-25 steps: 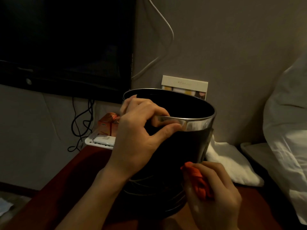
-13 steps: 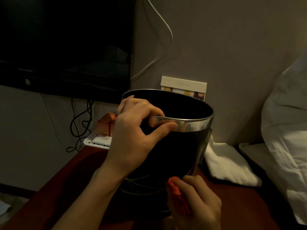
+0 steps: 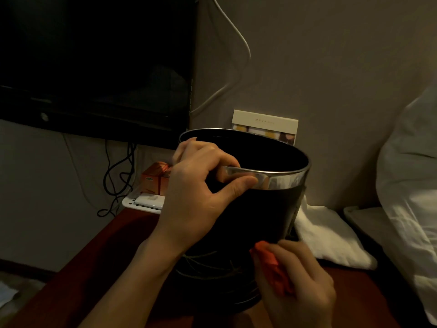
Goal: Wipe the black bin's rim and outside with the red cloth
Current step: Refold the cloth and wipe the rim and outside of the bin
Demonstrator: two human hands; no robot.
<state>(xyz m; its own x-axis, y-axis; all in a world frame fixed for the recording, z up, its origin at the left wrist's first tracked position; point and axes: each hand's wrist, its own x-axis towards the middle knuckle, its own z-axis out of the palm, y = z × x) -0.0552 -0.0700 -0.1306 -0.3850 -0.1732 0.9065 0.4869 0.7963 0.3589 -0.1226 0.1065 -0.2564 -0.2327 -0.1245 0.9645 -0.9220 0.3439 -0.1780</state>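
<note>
The black bin [image 3: 255, 218] with a shiny metal rim stands upright on a dark red-brown table [image 3: 99, 268] at the centre of the view. My left hand [image 3: 198, 188] grips the near left part of the rim, fingers inside and thumb along the metal band. My right hand [image 3: 300, 282] holds the bunched red cloth [image 3: 272, 268] against the bin's lower right outside wall. The bin's base is partly hidden by my right hand.
A dark screen [image 3: 94, 62] hangs on the wall at upper left, cables below it. An orange box [image 3: 155, 178] and a white tray [image 3: 142, 204] sit behind the bin, a card [image 3: 264, 124] leans on the wall. A white towel [image 3: 328, 237] and bedding [image 3: 409, 181] lie right.
My right hand with the red cloth slid down and left along the bin's wall, then came back up and right. My left hand kept its grip on the rim.
</note>
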